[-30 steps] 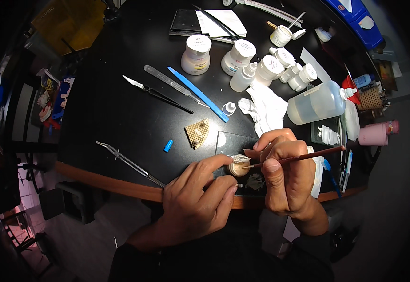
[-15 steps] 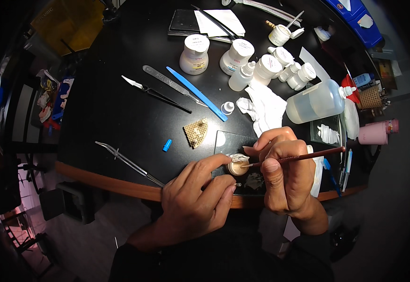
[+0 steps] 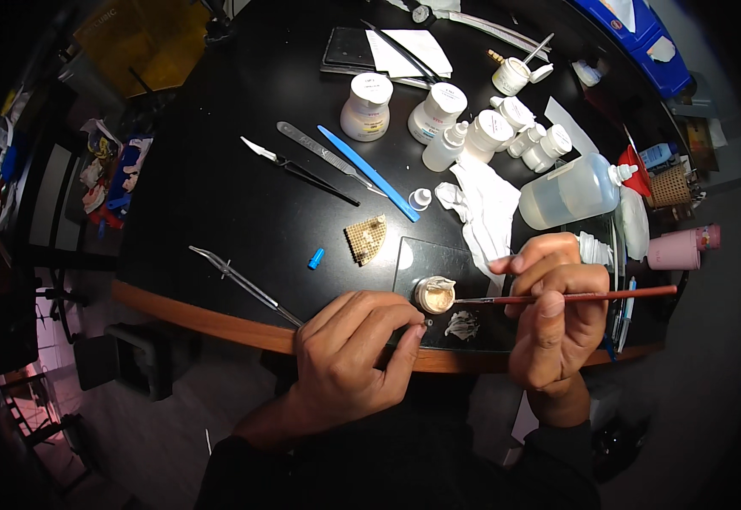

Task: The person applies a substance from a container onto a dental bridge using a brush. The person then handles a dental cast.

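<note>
1. At the far side of your black table (image 3: 217, 187) stands a cluster of white lidded jars (image 3: 365, 106) and small white bottles (image 3: 549, 146), each with a pale label; I cannot make the labels out.
2. A clear plastic bottle (image 3: 570, 191) with a red-and-white cap lies on its side to the right, just beside a crumpled white tissue (image 3: 485, 208).
3. A pink cup (image 3: 681, 248) sits at the right rim, and a yellow box (image 3: 136, 47) at the far left corner.
4. Toward the left, the table is bare between the long tweezers (image 3: 243, 285) near the wooden front edge and the scalpel (image 3: 294, 168) further back. A small blue cap (image 3: 316, 258) and a tan honeycomb pad (image 3: 367, 239) lie in that stretch.
5. Your work sits tight against the front edge, on a dark glass slab (image 3: 438, 259).
6. Your left hand (image 3: 349, 361) curls palm-down, with thumb and forefinger pinched on a tiny dark piece (image 3: 427, 323) at the slab's front.
7. Your right hand (image 3: 557, 319) grips a red-brown brush (image 3: 574, 297) like a pen. Its tip meets the small round cream-coloured dish (image 3: 435, 295) on the slab.
</note>
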`<state>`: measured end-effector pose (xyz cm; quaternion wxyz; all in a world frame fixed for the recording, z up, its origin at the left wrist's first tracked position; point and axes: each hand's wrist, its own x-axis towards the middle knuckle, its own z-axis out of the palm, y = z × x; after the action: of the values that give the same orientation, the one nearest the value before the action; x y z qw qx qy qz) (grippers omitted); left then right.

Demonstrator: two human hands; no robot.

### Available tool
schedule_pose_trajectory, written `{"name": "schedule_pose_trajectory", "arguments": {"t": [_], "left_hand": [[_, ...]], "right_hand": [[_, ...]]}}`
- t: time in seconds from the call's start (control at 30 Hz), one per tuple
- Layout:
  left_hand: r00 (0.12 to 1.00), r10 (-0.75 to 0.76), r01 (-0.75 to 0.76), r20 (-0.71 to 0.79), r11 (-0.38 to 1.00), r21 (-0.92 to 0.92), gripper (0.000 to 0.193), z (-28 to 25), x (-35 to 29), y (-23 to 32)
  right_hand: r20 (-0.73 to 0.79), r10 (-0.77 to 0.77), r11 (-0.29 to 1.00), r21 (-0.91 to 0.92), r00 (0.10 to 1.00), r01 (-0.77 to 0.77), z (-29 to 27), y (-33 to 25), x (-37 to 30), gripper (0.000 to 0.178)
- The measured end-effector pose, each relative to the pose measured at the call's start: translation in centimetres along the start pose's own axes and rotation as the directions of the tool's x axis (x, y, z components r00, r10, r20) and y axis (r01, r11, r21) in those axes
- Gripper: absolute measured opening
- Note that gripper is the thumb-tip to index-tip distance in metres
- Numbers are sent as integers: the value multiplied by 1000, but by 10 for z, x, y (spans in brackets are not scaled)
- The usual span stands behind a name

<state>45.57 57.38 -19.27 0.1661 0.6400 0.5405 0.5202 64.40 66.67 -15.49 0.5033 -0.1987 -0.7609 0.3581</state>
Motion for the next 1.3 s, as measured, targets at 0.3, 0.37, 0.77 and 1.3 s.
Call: {"name": "schedule_pose_trajectory", "arguments": {"t": [0.3, 0.37, 0.77, 1.3], "left_hand": [[993, -44, 32, -114, 993, -112, 13, -3, -5, 0], [989, -94, 73, -118, 983, -168, 11, -4, -7, 2], [937, -345, 313, 61, 746, -589, 10, -21, 22, -1], [868, -84, 482, 489, 375, -792, 13, -9, 129, 22]], "right_hand": [[116, -102, 991, -77, 988, 111, -6, -13, 1, 16], [125, -126, 988, -76, 984, 136, -6, -16, 3, 16], [68, -293, 929, -215, 954, 300, -3, -14, 4, 27], [-307, -325, 935, 34, 894, 352, -2, -28, 45, 19]]}}
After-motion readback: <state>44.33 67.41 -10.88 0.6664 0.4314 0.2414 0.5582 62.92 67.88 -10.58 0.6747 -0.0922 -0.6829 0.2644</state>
